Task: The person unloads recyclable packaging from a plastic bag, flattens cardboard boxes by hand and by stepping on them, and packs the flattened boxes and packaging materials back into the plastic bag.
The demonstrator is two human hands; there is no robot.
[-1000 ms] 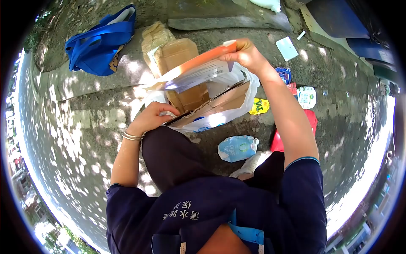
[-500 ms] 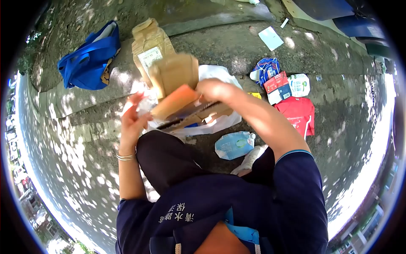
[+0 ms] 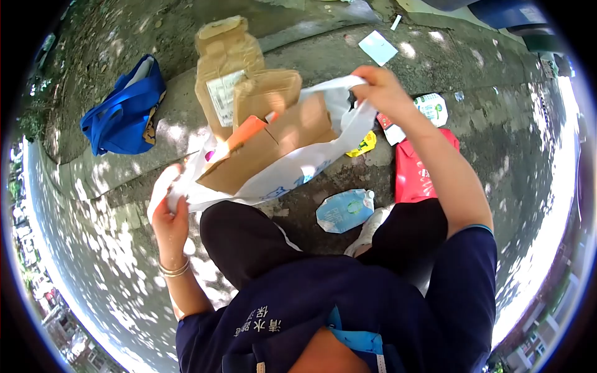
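Note:
A white plastic bag is stretched between my two hands above my knees. My left hand grips its left edge, with the fingers closed. The far right rim of the bag is held in my right hand. Inside the bag lie a brown cardboard piece and an orange item, partly hidden by the cardboard. Beyond the bag, a flattened brown carton with a white label lies on the ground, and another cardboard piece overlaps it.
To the left lies a blue cloth bag. A light blue pouch is near my shoe. On the right are a red bag, a yellow packet and a white-green package. Farther off lies a pale sheet.
The orange item went from my right hand down into the white bag. Both hands have moved apart to the bag's edges, and the bag is now spread and lifted.

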